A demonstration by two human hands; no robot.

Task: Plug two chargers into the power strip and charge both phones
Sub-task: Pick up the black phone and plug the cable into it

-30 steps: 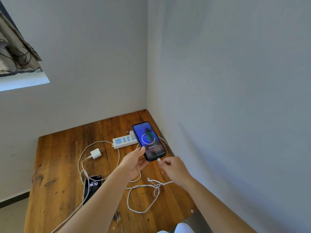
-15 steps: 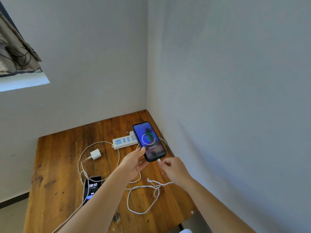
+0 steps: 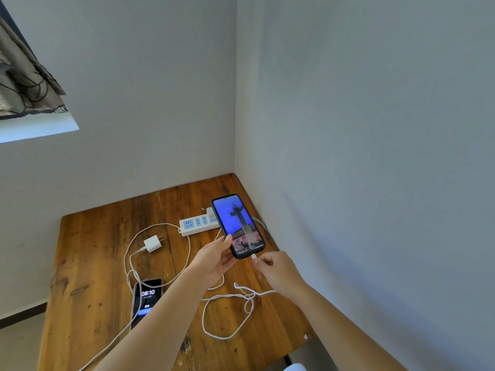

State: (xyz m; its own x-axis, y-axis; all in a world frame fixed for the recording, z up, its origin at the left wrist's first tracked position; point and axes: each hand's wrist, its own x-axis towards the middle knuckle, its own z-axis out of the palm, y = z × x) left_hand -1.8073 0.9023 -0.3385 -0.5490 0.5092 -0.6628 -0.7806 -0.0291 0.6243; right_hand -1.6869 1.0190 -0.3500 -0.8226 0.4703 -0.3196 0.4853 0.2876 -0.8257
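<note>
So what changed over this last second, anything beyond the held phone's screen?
Only the screen: the held phone swapped its green charging ring for blue wallpaper. Left hand still grips it, right hand still pinches the cable plug. White charger stays unplugged.

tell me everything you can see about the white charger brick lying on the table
The white charger brick is a small, smooth, plastic-looking cube with rounded corners. It lies loose on the wooden table, left of the power strip and apart from it, so it is not plugged in. Two metal prongs stick out of its upper right face, pointing roughly toward the strip. A white cable leaves its lower left side and curves down toward the phone on the table. Neither hand touches it.
</note>
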